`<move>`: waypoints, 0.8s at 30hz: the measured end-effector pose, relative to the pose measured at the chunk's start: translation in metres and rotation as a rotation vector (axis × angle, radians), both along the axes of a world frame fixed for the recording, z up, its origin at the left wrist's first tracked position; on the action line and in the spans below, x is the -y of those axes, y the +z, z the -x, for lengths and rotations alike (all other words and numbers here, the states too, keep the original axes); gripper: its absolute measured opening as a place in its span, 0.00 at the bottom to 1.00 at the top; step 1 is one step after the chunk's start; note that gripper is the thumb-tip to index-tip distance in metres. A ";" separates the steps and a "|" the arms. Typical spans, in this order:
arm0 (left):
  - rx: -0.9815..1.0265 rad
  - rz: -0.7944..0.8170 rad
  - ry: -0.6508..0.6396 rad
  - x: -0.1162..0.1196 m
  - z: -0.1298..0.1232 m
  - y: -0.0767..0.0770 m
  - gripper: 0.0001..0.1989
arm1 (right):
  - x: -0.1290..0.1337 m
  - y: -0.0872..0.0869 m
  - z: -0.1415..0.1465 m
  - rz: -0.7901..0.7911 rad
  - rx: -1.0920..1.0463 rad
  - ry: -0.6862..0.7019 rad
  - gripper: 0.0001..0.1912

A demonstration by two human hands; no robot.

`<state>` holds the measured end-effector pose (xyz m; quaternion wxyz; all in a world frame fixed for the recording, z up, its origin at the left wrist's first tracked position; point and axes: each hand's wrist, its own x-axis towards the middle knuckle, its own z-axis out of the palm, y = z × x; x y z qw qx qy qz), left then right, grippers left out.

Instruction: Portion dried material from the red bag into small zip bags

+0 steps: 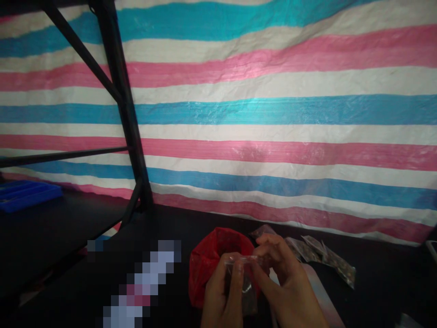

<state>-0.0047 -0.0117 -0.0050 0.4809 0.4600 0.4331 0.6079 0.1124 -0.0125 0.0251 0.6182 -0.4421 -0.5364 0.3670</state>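
Note:
My left hand [221, 294] and my right hand [288, 284] come together low in the picture, right of its middle. Between them they pinch the top edge of a small clear plastic bag [250, 296], which hangs down from the fingers. Something dark shows through its film, but I cannot tell whether that is its contents or the table behind. Just behind my left hand stands an open red plastic bag [203, 269]; its inside is mostly hidden. Beyond my right hand, several small clear bags with brownish bits [337, 264] lie on the black table [177, 223].
A pale, pastel-coloured flat item [321, 289] lies partly under my right hand. A black metal frame post [128, 118] rises at the left, with a blue tray [32, 196] on the surface beyond. Striped plastic sheeting [273, 109] hangs behind. A pixelated strip covers the left foreground.

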 end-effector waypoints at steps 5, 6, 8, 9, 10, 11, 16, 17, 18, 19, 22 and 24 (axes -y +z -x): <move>0.005 0.006 -0.010 -0.003 0.004 -0.001 0.28 | -0.002 -0.004 0.001 0.027 -0.058 0.072 0.19; 0.012 0.003 -0.013 -0.003 0.004 -0.001 0.27 | -0.002 -0.005 0.001 0.022 -0.063 0.065 0.19; 0.026 -0.007 -0.020 -0.004 0.005 0.000 0.26 | -0.002 -0.005 0.003 -0.005 -0.065 0.020 0.17; 0.027 -0.012 -0.024 -0.004 0.006 0.001 0.26 | -0.002 -0.005 0.003 -0.022 -0.068 -0.007 0.16; 0.026 -0.015 -0.026 -0.004 0.007 0.001 0.25 | -0.002 -0.005 0.003 -0.033 -0.072 -0.026 0.15; 0.025 -0.015 -0.029 -0.005 0.009 0.002 0.25 | -0.001 -0.005 0.002 -0.037 -0.079 -0.029 0.15; -0.015 -0.022 -0.123 -0.010 0.018 0.000 0.23 | 0.000 -0.011 0.001 0.022 -0.059 0.081 0.20; -0.017 -0.026 -0.121 -0.011 0.019 0.000 0.22 | 0.000 -0.012 0.002 0.025 -0.048 0.083 0.20; -0.011 -0.026 -0.109 -0.011 0.018 -0.001 0.21 | -0.001 -0.013 0.003 0.024 -0.037 0.081 0.18; 0.002 -0.026 -0.095 -0.011 0.018 -0.002 0.20 | -0.001 -0.014 0.003 0.014 -0.035 0.072 0.17; 0.012 -0.034 -0.140 -0.012 0.016 -0.004 0.18 | -0.003 -0.015 0.004 -0.022 -0.047 0.040 0.15; 0.011 -0.024 -0.217 -0.014 0.017 -0.005 0.17 | -0.003 -0.014 0.002 -0.033 -0.024 0.040 0.17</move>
